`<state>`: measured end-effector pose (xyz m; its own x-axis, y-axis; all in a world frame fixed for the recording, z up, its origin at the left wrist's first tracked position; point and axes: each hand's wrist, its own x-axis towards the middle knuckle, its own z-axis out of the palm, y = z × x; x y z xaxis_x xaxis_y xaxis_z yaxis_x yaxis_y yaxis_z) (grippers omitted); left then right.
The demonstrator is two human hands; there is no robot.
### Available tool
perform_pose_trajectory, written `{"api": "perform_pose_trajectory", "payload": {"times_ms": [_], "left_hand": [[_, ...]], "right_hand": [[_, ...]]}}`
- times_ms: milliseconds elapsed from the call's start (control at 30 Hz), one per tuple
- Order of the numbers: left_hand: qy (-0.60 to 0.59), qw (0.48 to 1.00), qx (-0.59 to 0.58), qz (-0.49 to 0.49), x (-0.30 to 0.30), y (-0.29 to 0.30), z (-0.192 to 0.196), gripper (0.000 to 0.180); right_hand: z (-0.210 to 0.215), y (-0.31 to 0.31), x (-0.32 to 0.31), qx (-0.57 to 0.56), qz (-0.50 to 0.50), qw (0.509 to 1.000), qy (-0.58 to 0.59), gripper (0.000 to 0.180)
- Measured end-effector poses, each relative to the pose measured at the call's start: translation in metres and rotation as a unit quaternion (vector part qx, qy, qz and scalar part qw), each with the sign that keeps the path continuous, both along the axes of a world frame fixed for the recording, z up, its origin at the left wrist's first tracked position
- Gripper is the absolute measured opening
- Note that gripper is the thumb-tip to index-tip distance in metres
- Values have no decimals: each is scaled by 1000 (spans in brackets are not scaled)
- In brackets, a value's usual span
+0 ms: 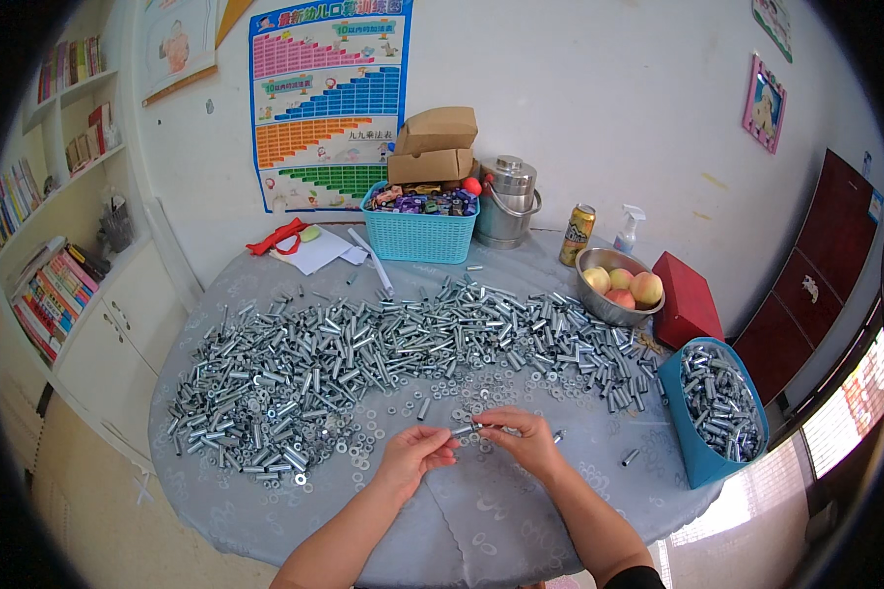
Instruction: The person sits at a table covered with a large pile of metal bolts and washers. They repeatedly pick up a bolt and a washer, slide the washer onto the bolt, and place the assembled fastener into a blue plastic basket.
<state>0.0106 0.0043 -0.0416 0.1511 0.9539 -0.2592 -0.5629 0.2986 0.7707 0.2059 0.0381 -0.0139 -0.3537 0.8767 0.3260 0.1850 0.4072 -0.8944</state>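
My left hand (414, 455) and my right hand (528, 440) meet over the near part of a round table (265, 501) covered with a grey patterned cloth. Between their fingertips they pinch one small silver bolt (469, 429), held level just above the cloth. A wide heap of silver bolts and sleeves (363, 348) spreads across the table beyond my hands. Loose washers (383, 427) lie scattered along the heap's near edge. A single bolt (630, 456) lies apart to the right of my right hand.
A blue bin (697, 452) with several bolts stands at the table's right edge. At the back are a teal basket (417, 239), cardboard boxes (434, 145), a steel pot (506, 201), a drink can (579, 235), a spray bottle (628, 228), a bowl of peaches (619, 287) and a red box (688, 299). A bookshelf (59, 226) stands at left.
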Motion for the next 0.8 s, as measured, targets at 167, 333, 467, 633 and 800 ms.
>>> {"api": "perform_pose_trajectory", "payload": {"times_ms": [167, 333, 467, 633, 800], "left_hand": [[30, 999, 33, 11, 2, -1, 5, 10], [78, 993, 83, 20, 11, -6, 9, 10], [79, 991, 103, 45, 14, -5, 2, 11], [70, 990, 105, 62, 14, -4, 4, 10], [43, 995, 61, 58, 10, -5, 5, 11]], "right_hand": [[0, 2, 2, 29, -7, 999, -26, 14], [-5, 3, 3, -55, -36, 990, -122, 23], [-11, 3, -1, -180, -36, 982, -50, 34], [-11, -1, 0, -184, -5, 982, -47, 31], [-3, -5, -2, -58, -1, 997, -46, 20]]}}
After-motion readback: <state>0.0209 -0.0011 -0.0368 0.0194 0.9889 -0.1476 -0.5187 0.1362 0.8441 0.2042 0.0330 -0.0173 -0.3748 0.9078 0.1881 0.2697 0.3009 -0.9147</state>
